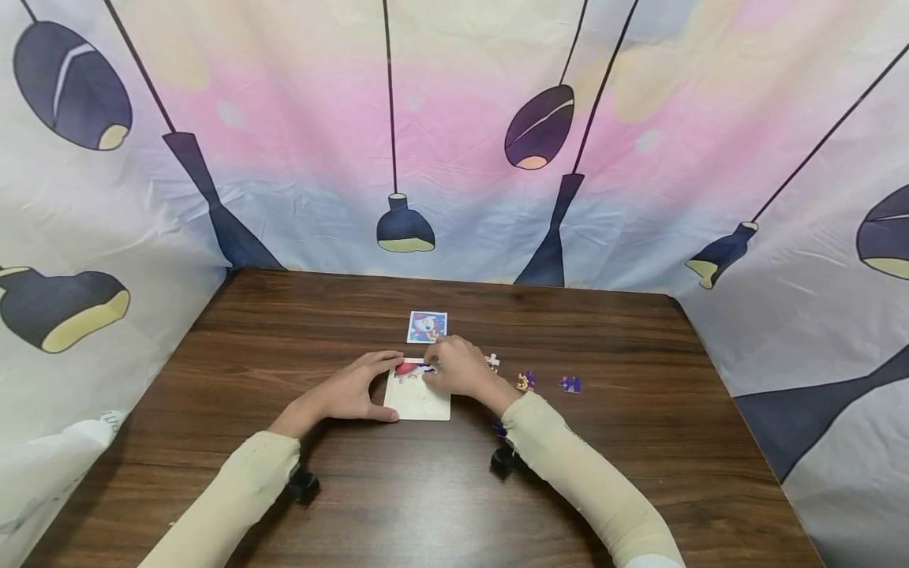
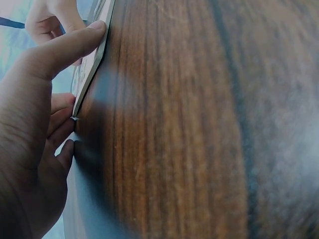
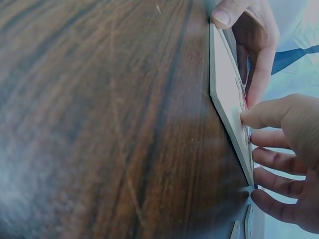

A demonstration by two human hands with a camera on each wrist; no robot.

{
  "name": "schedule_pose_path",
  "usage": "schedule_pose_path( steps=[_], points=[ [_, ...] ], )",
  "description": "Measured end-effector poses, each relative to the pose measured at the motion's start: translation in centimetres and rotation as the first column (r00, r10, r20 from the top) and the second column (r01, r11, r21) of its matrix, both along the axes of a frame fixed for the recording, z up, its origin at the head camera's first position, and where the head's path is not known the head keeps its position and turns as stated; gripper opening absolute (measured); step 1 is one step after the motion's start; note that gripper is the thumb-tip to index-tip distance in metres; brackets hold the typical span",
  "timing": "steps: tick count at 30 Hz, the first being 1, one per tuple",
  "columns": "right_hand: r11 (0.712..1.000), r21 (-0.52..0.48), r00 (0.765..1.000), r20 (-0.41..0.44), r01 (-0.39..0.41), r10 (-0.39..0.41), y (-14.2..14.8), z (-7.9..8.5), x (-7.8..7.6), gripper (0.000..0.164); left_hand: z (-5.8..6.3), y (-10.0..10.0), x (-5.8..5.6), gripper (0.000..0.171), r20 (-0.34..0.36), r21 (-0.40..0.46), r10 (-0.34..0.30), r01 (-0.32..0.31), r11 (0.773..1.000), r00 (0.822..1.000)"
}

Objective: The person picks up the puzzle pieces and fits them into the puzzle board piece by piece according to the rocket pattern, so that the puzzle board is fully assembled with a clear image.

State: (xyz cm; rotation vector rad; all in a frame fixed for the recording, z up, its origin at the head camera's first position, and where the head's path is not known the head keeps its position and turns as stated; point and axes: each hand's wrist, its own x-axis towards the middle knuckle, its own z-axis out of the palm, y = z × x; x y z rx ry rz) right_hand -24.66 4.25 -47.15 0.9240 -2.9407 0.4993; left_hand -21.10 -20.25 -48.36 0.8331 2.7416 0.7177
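Note:
A pale square puzzle board (image 1: 419, 406) lies on the table, with a red and white picture section (image 1: 406, 369) fitted along its top. My left hand (image 1: 355, 390) holds the board's left side, thumb at the lower left corner and fingers at the upper left. In the left wrist view its thumb (image 2: 94, 31) rests on the near edge. Over the board's upper right, my right hand (image 1: 460, 367) has thumb and fingertips at a dark purple puzzle piece (image 1: 429, 368), mostly hidden beneath them. The right wrist view shows its thumb (image 3: 254, 115) touching the board's face.
Behind the board lies a small picture card (image 1: 427, 323). Loose puzzle pieces sit to the right: a white one (image 1: 492, 362), a yellow and purple one (image 1: 525, 381) and a purple one (image 1: 570, 384). Another dark piece (image 1: 500, 430) is partly covered by the right wrist. A printed curtain (image 1: 454, 158) hangs behind.

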Motion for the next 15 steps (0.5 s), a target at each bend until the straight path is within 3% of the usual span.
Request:
schedule_pose_path(
  steps=[8, 15],
  points=[
    [0.998, -0.012, 0.998, 0.016, -0.055, 0.055, 0.5, 0.5, 0.1, 0.024, 0.1, 0.0, 0.1, 0.102, 0.0, 0.004, 0.004, -0.004, 1.0, 1.0],
    [0.99, -0.094, 0.994, -0.01, -0.106, 0.106, 3.0, 1.5, 0.2, 0.029, 0.1, 0.1, 0.0, 0.102, -0.015, -0.003, -0.001, 0.001, 1.0, 1.0]
  ],
)
